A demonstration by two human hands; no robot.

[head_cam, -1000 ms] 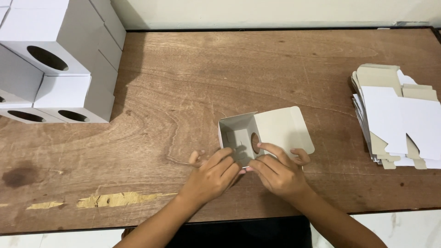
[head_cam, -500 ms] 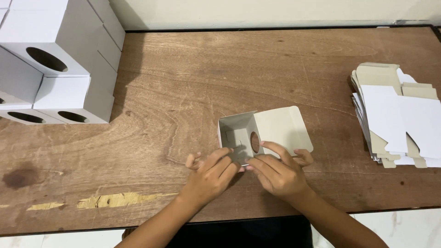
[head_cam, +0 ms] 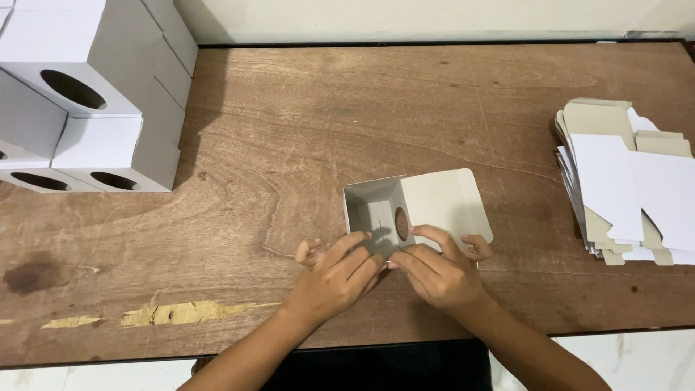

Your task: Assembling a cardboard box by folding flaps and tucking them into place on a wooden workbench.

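The left hand [head_cam: 334, 279] and right hand [head_cam: 440, 271] press curled fingers onto the near flaps of a small white cardboard box [head_cam: 405, 213], gripping it between them near the middle of the wooden worktop's [head_cam: 326, 116] front edge. The box stands open, its lid flap spread right, an oval hole in 1 wall. Finished white boxes [head_cam: 87, 108] with oval holes stack at the far left corner; flat blanks [head_cam: 630, 181] pile at the right edge.

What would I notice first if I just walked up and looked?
Two hands, left and right, press on a small open box with a round hole, mid-table. White boxes with oval holes are stacked at far left, and flat cardboard is piled at the right edge.
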